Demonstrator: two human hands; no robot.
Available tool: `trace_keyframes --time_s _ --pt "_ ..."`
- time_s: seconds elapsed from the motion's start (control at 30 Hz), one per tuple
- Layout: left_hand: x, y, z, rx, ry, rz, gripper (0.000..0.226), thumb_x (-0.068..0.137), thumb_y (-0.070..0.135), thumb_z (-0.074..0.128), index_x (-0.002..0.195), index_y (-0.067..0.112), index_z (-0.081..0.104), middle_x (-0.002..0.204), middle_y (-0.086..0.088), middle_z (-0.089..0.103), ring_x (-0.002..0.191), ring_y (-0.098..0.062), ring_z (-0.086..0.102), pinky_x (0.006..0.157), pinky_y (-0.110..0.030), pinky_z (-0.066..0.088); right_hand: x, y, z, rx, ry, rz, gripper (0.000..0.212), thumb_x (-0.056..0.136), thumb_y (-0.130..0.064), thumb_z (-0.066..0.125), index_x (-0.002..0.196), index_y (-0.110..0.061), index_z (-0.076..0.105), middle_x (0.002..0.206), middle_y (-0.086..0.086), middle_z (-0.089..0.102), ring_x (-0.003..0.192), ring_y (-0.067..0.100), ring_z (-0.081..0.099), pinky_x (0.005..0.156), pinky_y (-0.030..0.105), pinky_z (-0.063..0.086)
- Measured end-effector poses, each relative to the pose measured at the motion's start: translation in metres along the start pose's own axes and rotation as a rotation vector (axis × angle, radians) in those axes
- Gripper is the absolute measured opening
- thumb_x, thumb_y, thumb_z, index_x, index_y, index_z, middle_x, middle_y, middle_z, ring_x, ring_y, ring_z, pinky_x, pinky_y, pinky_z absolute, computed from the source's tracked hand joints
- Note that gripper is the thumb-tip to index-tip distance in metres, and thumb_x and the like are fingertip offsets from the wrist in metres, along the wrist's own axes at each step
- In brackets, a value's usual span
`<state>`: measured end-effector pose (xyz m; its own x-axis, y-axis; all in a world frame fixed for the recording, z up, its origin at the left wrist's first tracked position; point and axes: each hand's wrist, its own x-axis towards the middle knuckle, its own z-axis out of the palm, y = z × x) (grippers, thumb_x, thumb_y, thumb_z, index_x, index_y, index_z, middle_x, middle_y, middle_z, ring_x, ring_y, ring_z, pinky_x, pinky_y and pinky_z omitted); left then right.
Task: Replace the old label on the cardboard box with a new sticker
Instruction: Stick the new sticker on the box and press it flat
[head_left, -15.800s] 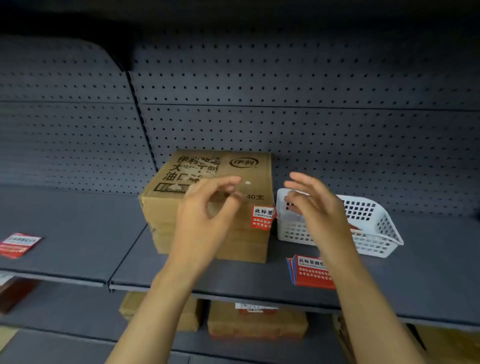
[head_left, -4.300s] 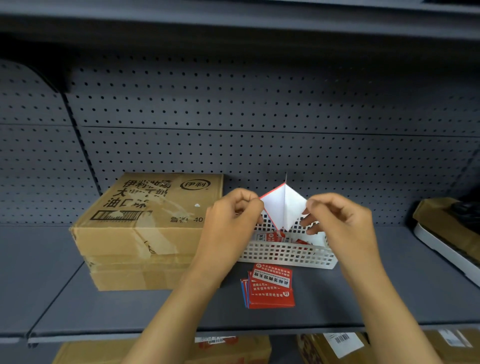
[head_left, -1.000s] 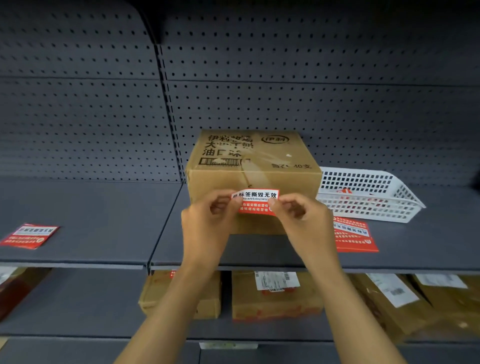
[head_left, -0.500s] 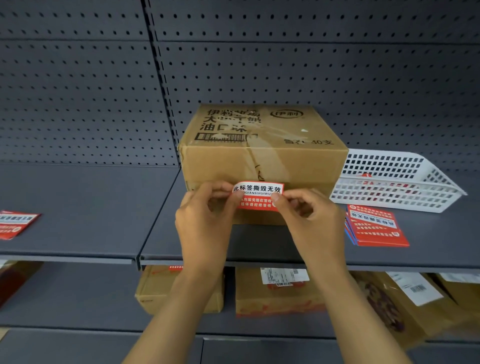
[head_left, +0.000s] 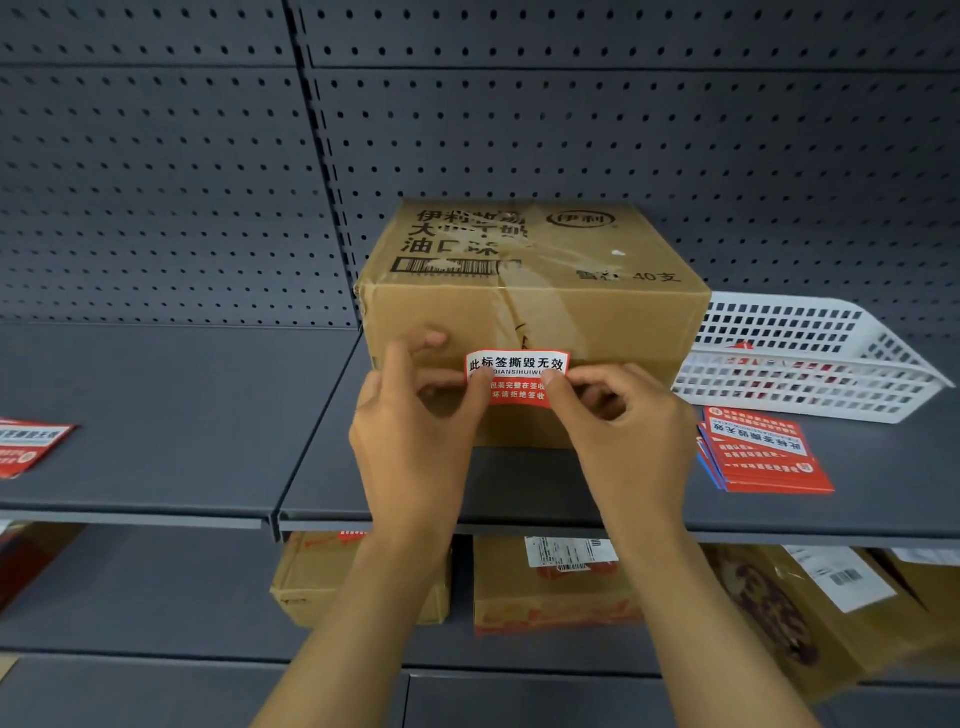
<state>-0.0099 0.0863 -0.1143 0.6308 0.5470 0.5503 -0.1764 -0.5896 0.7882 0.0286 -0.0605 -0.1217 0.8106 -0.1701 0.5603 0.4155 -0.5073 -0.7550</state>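
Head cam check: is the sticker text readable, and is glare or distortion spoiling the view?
Head view: the top line of the red-and-white sticker is sharp, the small red lines softer; clear tape on the brown cardboard box catches glare that washes out print; wide-angle bending curves the dark grey shelf edge; lower shelf dim.

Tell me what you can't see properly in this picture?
All in the head view:
- The sticker: both thumbs cover its side edges, so whether it is stuck flat to the box cannot be told.
- Left hand and right hand: the fingertips behind the sticker are hidden.
- The basket: its contents show only as red bits through the mesh.
- The box's top print: tape glare blurs it.
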Motion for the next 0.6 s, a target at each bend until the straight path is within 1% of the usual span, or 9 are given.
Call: trace_keyframes --time_s 0.07,0.13,0.3,0.43,0.5,0.6 --pt "0.0011 0.0005 -0.0003 0.043 0.004 0.035 0.037 0.083 0.043 0.078 0.113 0.034 0.058 0.079 0.02 0.072 0.095 -0.008 0.067 0.078 -0.029 0.056 -0.0008 0.0002 0.0008 -0.027 0.021 -0.02 0.016 0.083 -0.043 0.079 0.082 -0.027 0.08 0.072 -0.011 0.07 0.063 0.01 0.065 0.057 0.039 0.056" --pt "0.0018 -0.0002 0.0 0.078 0.007 0.057 0.036 0.084 0.044 0.078 0.112 0.032 0.059 0.08 0.017 0.074 0.096 -0.006 0.064 0.076 -0.027 0.054 -0.001 0.0007 0.0013 -0.046 0.031 -0.032 0.016 0.083 -0.044 0.079 0.081 -0.028 0.08 0.072 -0.011 0.07 0.062 0.01 0.065 0.056 0.04 0.055" --pt "0.0017 -0.0008 -0.0004 0.105 0.019 0.069 0.035 0.083 0.047 0.077 0.11 0.031 0.061 0.08 0.016 0.073 0.094 -0.008 0.062 0.072 -0.036 0.057 -0.001 0.0002 0.0013 -0.057 0.036 -0.046 0.017 0.082 -0.045 0.08 0.081 -0.028 0.081 0.071 -0.011 0.069 0.062 0.009 0.064 0.055 0.038 0.055" --pt "0.0013 -0.0004 -0.0011 0.148 0.02 0.091 0.033 0.083 0.049 0.077 0.108 0.035 0.061 0.076 0.024 0.065 0.092 -0.012 0.062 0.069 -0.042 0.057 -0.0015 -0.0008 0.0005 -0.079 0.036 -0.049 0.019 0.083 -0.046 0.079 0.082 -0.028 0.08 0.072 -0.013 0.069 0.062 0.008 0.064 0.054 0.037 0.056" --pt "0.0023 -0.002 -0.0018 0.207 0.035 0.115 0.033 0.082 0.052 0.078 0.106 0.034 0.063 0.071 0.022 0.063 0.086 -0.012 0.058 0.069 -0.04 0.054 -0.0014 -0.002 0.0002 -0.088 0.042 -0.052 0.02 0.082 -0.047 0.078 0.081 -0.028 0.08 0.07 -0.014 0.066 0.061 0.008 0.063 0.054 0.036 0.055" --pt "0.0047 -0.006 -0.0029 0.344 0.103 0.17 0.037 0.079 0.06 0.077 0.099 0.03 0.066 0.061 0.011 0.054 0.07 -0.013 0.046 0.067 -0.032 0.039 -0.0011 -0.0039 -0.0002 -0.126 0.056 -0.054 0.022 0.082 -0.05 0.077 0.08 -0.028 0.08 0.069 -0.017 0.063 0.061 0.006 0.062 0.052 0.033 0.053"
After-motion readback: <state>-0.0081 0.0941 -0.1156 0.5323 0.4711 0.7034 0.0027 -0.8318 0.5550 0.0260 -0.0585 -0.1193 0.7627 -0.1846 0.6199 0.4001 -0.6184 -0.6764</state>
